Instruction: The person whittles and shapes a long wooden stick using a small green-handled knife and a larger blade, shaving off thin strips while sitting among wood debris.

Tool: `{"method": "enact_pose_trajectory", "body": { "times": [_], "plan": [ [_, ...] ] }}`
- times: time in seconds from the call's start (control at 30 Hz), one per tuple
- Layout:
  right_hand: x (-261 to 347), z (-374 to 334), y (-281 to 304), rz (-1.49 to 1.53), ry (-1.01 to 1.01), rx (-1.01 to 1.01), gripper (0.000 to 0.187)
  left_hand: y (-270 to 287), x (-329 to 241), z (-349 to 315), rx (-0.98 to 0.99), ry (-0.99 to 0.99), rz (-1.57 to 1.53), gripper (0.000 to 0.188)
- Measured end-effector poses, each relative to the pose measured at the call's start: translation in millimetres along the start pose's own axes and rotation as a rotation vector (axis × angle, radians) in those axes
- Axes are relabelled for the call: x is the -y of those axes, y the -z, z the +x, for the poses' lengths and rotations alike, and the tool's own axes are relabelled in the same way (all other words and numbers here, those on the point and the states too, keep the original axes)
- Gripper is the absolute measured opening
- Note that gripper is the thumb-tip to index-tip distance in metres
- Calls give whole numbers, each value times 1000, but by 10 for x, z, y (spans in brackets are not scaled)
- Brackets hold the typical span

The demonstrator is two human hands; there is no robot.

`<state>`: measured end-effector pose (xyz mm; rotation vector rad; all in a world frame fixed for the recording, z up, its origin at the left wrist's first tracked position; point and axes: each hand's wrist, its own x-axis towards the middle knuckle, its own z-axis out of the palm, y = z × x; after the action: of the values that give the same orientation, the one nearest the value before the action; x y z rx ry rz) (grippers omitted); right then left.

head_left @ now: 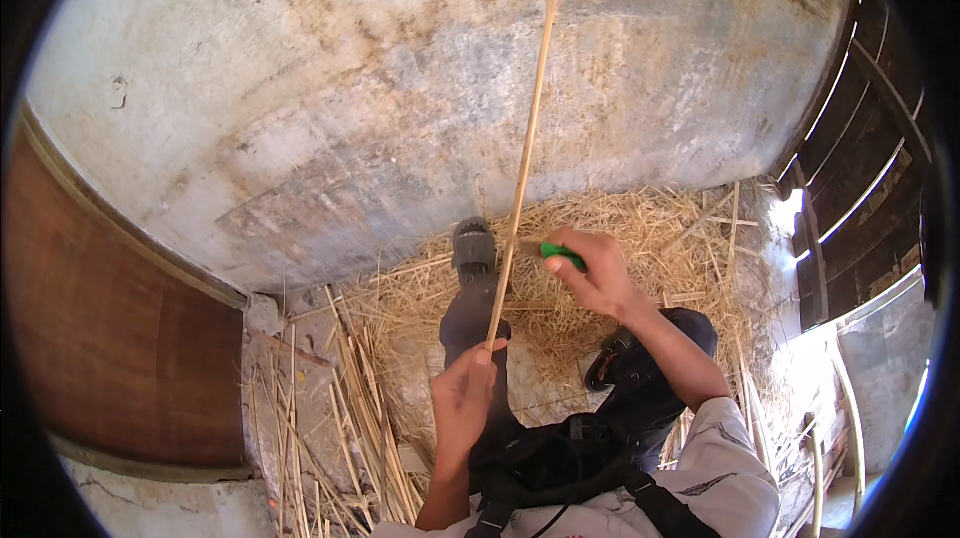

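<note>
My left hand (464,390) is closed around the lower end of a long, pale bamboo strip (529,141). The strip slants up and slightly right, its far end in front of the wall. In my right hand (602,276) is a knife with a green handle (562,255), gripped just right of the strip. Its short blade points left at the strip's middle; whether it touches cannot be made out. Below the strip are my dark trouser leg (468,316) and grey shoe (474,244); my other shoe (604,363) is to the right.
Straw-like shavings (640,228) cover the floor along a stained plaster wall (400,88). Several long bamboo strips (365,403) lie at the lower left, near a brown wooden panel (125,308). Dark slatted boards (850,178) stand on the right.
</note>
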<state>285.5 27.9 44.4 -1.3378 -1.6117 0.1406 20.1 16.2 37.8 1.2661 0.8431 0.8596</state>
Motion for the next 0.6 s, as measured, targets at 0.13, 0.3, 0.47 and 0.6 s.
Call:
{"method": "enact_pose_trajectory", "body": {
  "times": [0.13, 0.3, 0.47, 0.6],
  "plan": [
    [131, -49, -138, -68, 217, 8, 28, -9, 55, 31, -50, -44, 55, 36],
    [253, -86, -181, -178, 239, 24, 27, 4, 94, 43, -149, -148, 242, 29],
    [306, -71, -176, -267, 224, 8, 26, 8, 105, 50, -238, -268, 427, 25],
    [291, -76, -209, -280, 214, -5, 26, 3, 76, 52, -244, -269, 451, 24]
  ]
}}
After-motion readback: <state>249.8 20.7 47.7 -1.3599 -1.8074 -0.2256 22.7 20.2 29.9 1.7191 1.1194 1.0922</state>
